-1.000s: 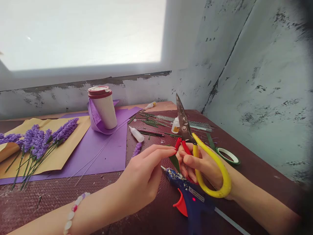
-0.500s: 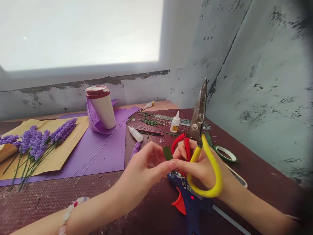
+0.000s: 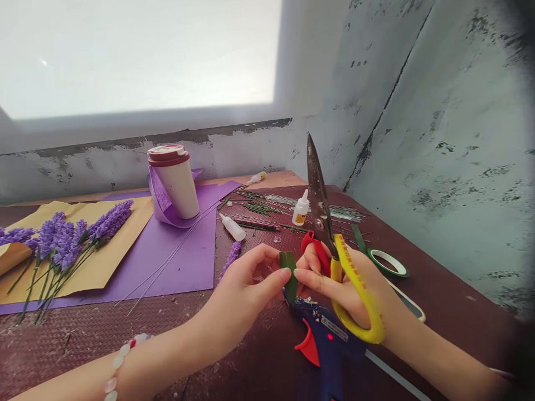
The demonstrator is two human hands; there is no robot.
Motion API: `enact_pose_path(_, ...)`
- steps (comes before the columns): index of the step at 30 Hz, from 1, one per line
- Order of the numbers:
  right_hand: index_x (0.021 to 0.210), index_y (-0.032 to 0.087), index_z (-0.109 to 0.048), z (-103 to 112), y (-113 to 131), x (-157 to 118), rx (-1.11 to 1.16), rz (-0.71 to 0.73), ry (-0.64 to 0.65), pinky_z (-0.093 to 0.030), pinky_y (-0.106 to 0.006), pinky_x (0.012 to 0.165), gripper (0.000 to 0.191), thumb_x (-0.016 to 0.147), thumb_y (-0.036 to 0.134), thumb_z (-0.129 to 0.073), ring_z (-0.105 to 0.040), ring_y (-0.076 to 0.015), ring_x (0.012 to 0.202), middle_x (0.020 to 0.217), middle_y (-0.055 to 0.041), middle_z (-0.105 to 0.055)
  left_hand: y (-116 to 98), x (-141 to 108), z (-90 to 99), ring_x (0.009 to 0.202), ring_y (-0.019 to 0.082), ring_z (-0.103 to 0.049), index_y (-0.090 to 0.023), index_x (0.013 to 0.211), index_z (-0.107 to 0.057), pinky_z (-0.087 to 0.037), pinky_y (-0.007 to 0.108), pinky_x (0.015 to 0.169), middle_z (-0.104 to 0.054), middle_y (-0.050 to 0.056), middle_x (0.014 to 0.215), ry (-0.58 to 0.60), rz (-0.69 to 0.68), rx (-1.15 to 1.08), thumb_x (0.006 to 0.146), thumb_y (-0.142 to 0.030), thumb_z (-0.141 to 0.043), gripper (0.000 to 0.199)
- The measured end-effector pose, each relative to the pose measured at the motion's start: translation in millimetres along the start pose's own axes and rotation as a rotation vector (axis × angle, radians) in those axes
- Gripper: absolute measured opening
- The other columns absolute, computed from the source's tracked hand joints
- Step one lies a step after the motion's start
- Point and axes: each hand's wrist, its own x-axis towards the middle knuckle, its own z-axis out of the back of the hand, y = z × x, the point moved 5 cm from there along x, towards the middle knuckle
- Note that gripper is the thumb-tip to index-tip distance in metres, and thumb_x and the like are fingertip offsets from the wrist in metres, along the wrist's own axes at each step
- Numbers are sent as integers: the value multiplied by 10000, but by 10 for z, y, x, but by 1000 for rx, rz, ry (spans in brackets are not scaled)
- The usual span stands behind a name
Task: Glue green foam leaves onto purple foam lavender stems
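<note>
My left hand (image 3: 240,289) pinches a short piece of dark green strip (image 3: 287,260) between thumb and fingers. Scissors (image 3: 320,203) with one red and one yellow handle hang from my right hand (image 3: 355,292), blades pointing up. The right thumb and fingertips meet the right edge of the strip. Just below both hands lies a blue glue gun (image 3: 330,334) with a red trigger and a lit red light. A small purple flower spike (image 3: 232,257) shows behind my left hand, its lower part hidden.
Purple lavender-like stems (image 3: 62,239) lie on tan paper (image 3: 121,245) at left. A lidded cup (image 3: 178,186) stands on a purple sheet (image 3: 188,262). Glue bottles (image 3: 300,210), green wires (image 3: 259,206) and a green tape roll (image 3: 388,263) are farther back and right.
The scissors have swung left in my right hand, blades now leaning left. The green strip has turned, showing more of its face between my fingertips.
</note>
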Motion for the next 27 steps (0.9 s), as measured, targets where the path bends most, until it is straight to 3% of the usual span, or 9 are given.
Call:
enact_pose_path(6,699,224,-434,-27,-98,-19,-51,-106,55,-460,-233,511,297,734,374,-688,-557,-131,607,702,23,-539,-29,3,68,703,128,-497,-178,749,-620,-392,226,599,-575,-1,733,-100,-41,15,781,-211,-614,46)
enact_pose_path(11,732,215,-443,33,8,-26,-183,-104,20,-379,-222,508,329,703,408,-708,-412,-104,585,677,48,-438,-100,-5,102,634,100,-498,-178,712,-614,-413,207,587,-577,-20,718,-161,-22,-94,761,-203,-629,56)
enact_pose_path(18,771,232,-380,259,-38,58,-683,-58,-40,-342,-235,504,385,668,414,-703,-432,-123,590,710,41,-506,-82,25,215,577,83,-490,-169,703,-619,-412,203,576,-549,-38,658,-278,-20,-108,747,-245,-674,105)
enact_pose_path(23,652,236,-340,223,22,78,-1006,-42,-5,-274,-240,465,409,664,467,-677,-380,-126,523,569,53,-469,-49,47,293,615,79,-511,-163,723,-618,-432,199,592,-583,-30,711,-330,-39,-164,760,-270,-675,126)
enact_pose_path(27,636,241,-342,161,20,62,-1114,-31,42,-282,-252,480,433,681,552,-640,-407,-147,526,571,33,-507,-74,53,324,627,81,-505,-154,697,-597,-450,196,593,-565,-31,685,-376,-71,-184,758,-233,-671,124)
